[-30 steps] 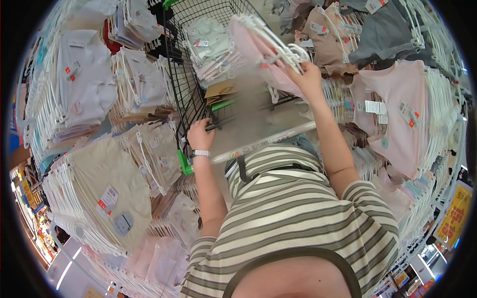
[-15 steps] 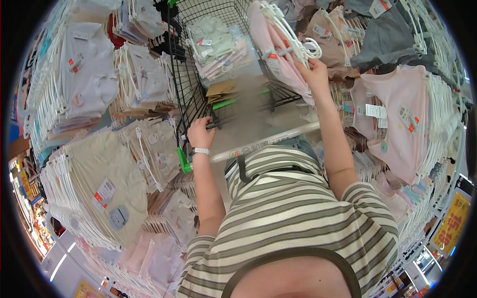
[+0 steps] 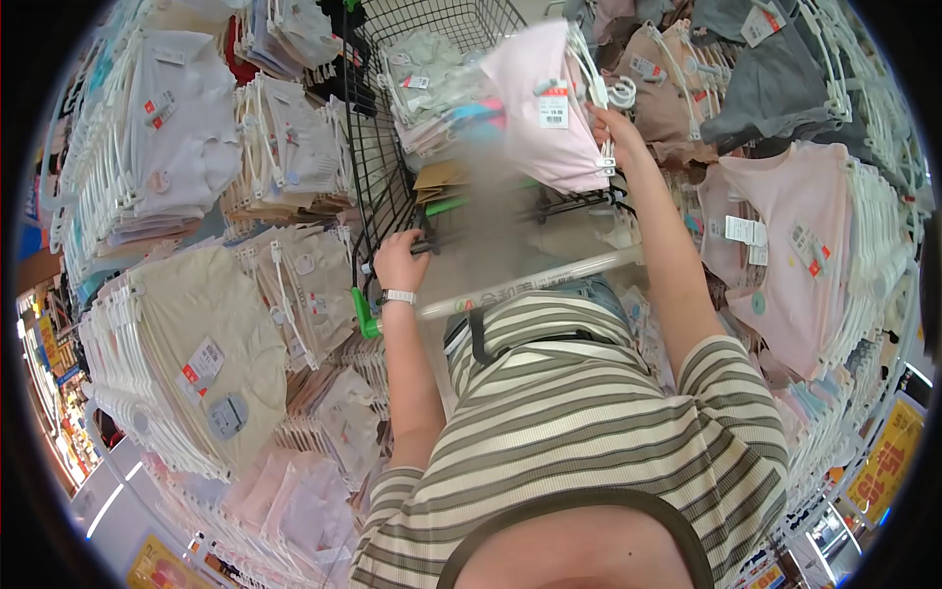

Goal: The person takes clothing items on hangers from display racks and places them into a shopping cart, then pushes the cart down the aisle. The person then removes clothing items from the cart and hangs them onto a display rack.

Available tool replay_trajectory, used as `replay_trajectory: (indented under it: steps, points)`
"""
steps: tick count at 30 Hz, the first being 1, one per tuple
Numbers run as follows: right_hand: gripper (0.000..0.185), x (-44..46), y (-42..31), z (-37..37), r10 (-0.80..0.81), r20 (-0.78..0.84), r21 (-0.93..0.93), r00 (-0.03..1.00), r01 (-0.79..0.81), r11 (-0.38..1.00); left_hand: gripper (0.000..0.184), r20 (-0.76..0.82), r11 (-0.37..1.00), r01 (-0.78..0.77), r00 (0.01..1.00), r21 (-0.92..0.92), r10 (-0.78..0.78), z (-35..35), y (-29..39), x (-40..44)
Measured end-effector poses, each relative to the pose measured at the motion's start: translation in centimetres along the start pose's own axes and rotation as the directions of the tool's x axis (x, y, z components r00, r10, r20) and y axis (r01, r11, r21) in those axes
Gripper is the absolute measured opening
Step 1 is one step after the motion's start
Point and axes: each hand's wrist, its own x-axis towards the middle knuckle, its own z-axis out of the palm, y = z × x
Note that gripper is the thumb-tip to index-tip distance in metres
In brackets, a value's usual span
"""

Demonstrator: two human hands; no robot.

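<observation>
Pink garments on white hangers [image 3: 535, 103] hang from my right hand [image 3: 620, 135], whose fingers are closed round the hangers. A white price tag with a red band faces the camera on the front garment. My left hand [image 3: 400, 263], with a pale watch on its wrist, is wrapped round a dark bar of the shopping cart [image 3: 378, 187] at its left rear corner. Inside the cart, beyond my hands, lie pale green garments [image 3: 427, 61] and a brown cardboard piece [image 3: 444, 179]. A blurred patch covers part of the cart's near end.
Racks of garments on white hangers stand on both sides: white [image 3: 182, 118] and cream ones [image 3: 201, 344] at left, pink [image 3: 810, 245] and grey ones [image 3: 760, 83] at right. The cart's clear handle [image 3: 520, 287] crosses before my waist. A yellow sign [image 3: 888, 456] is at lower right.
The pink garments have turned so that their front and price tag face the camera. My right hand has shifted slightly. My left hand stays on the cart.
</observation>
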Motion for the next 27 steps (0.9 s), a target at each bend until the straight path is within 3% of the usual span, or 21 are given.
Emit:
replay_trajectory:
  steps: [2, 11, 16, 20, 23, 25, 27]
  points:
    - [0.008, 2.0, 2.0, -3.3, 0.157, -0.107, -0.028, 0.982, -0.161, 0.987, 0.032, -0.01, 1.0, -0.011, 1.0, 0.004, 0.011, 0.0, 0.0, 0.0]
    - [0.013, 2.0, 4.2, 0.9, 0.147, -0.102, -0.095, 0.984, -0.156, 0.983, 0.033, 0.007, 1.0, 0.01, 1.0, 0.017, -0.011, 0.0, 0.4, 0.4]
    - [0.007, 3.6, 4.8, 2.5, 0.349, 0.081, 0.118, 0.934, -0.356, 0.927, 0.033, -0.002, 1.0, 0.005, 1.0, 0.016, -0.005, 0.0, 0.3, 0.3]
    - [0.007, 5.7, 5.8, 2.0, 0.43, 0.036, 0.222, 0.902, -0.427, 0.877, 0.033, 0.006, 1.0, 0.029, 1.0, 0.008, -0.029, -0.2, 0.6, 0.4]
    - [0.013, 6.6, 6.2, 1.5, 0.39, -0.027, 0.238, 0.921, -0.373, 0.897, 0.032, 0.003, 1.0, 0.021, 1.0, 0.006, -0.021, -0.2, 0.5, 0.4]
    - [0.023, 6.6, 5.9, 1.1, 0.474, 0.051, 0.394, 0.879, -0.454, 0.799, 0.032, -0.003, 1.0, 0.012, 1.0, 0.002, -0.012, 0.0, 0.4, 0.4]
    - [0.029, 6.6, 5.3, 0.4, 0.504, 0.086, 0.417, 0.859, -0.49, 0.765, 0.032, -0.001, 1.0, 0.017, 1.0, 0.005, -0.017, -0.1, 0.5, 0.4]
